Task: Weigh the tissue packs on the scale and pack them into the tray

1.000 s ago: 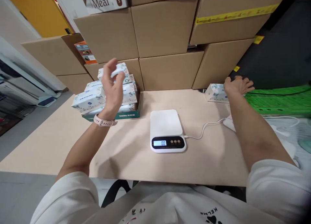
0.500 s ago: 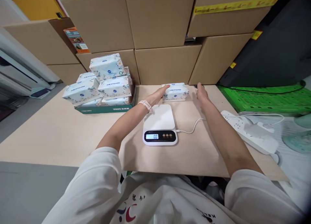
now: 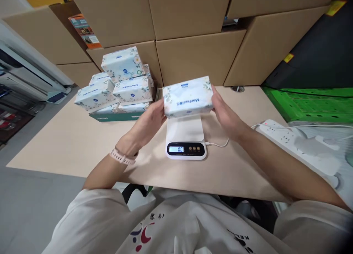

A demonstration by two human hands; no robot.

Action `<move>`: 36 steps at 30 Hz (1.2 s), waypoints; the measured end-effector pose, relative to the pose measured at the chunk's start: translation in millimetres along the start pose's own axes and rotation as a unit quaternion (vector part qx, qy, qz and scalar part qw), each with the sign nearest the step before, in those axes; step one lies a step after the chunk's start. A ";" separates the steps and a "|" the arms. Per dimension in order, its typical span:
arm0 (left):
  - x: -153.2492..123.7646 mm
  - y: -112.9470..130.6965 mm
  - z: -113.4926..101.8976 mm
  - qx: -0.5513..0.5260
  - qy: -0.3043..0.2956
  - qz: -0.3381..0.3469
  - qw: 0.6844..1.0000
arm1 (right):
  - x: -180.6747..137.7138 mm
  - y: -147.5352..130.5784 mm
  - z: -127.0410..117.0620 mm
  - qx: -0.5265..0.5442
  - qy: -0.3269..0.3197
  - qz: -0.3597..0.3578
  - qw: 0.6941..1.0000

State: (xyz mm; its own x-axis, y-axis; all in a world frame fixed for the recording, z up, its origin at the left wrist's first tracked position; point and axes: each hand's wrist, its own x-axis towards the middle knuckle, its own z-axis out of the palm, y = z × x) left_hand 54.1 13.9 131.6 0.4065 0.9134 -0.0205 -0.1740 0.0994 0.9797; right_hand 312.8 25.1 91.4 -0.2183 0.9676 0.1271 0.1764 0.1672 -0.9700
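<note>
A white tissue pack (image 3: pixel 188 96) with blue lettering and a floral print is held between my two hands, above the back of a white digital scale (image 3: pixel 185 129). My left hand (image 3: pixel 151 122) presses its left end, and my right hand (image 3: pixel 224 110) grips the right end. The scale's lit display reads 0.0, and its plate shows nothing resting on it. Left of the scale, several similar tissue packs (image 3: pixel 132 89) are piled in a shallow green carton (image 3: pixel 117 116), one pack (image 3: pixel 122 64) on top.
Cardboard boxes (image 3: pixel 197 59) are stacked along the back of the wooden table (image 3: pixel 66 143). On the right lie a white power strip (image 3: pixel 286 136) and a green plastic crate (image 3: pixel 311 103). A white cable (image 3: pixel 220 145) runs from the scale, passing beneath my right arm.
The tissue pack has been lifted from the table behind the scale and brought nearer. My right hand, apart from it before, now grips its right end. The view has shifted slightly.
</note>
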 end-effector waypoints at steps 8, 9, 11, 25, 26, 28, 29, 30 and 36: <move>-34.3 -35.7 -14.2 -0.032 0.018 -0.074 0.997 | -50.2 40.5 30.4 -0.011 0.002 0.111 0.994; -31.9 -38.4 -15.7 -0.028 0.012 -0.072 0.997 | -49.4 47.8 29.3 -0.016 0.001 0.112 0.994; -27.3 -44.3 -19.1 -0.010 0.003 -0.068 0.998 | -48.8 59.5 27.1 -0.039 0.019 0.108 0.993; -21.2 -97.1 -69.6 0.066 0.184 0.061 0.979 | -74.0 88.8 9.9 -0.227 0.278 -0.308 0.881; -22.1 -95.2 -66.7 0.048 0.184 0.050 0.981 | -73.4 87.9 9.6 -0.227 0.281 -0.304 0.882; -23.7 -92.0 -59.4 0.014 0.178 0.018 0.984 | -73.2 87.0 9.7 -0.236 0.285 -0.285 0.884; -24.3 -91.0 -56.0 0.001 0.172 0.001 0.985 | -73.4 87.3 9.7 -0.244 0.285 -0.279 0.884; -24.7 -90.6 -53.2 -0.009 0.165 -0.014 0.986 | -73.6 87.9 9.6 -0.254 0.285 -0.277 0.882; -24.5 -92.5 -49.5 -0.031 0.145 -0.046 0.988 | -75.0 93.0 6.4 -0.272 0.295 -0.260 0.878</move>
State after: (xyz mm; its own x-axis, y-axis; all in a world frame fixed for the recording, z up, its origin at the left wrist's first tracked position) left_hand 15.8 1.8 31.6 0.1508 0.9733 -0.1732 -0.2068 0.2023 0.9572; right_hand 339.5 -33.1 -9.7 0.1018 0.6371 0.7641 0.6677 0.5256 -0.5272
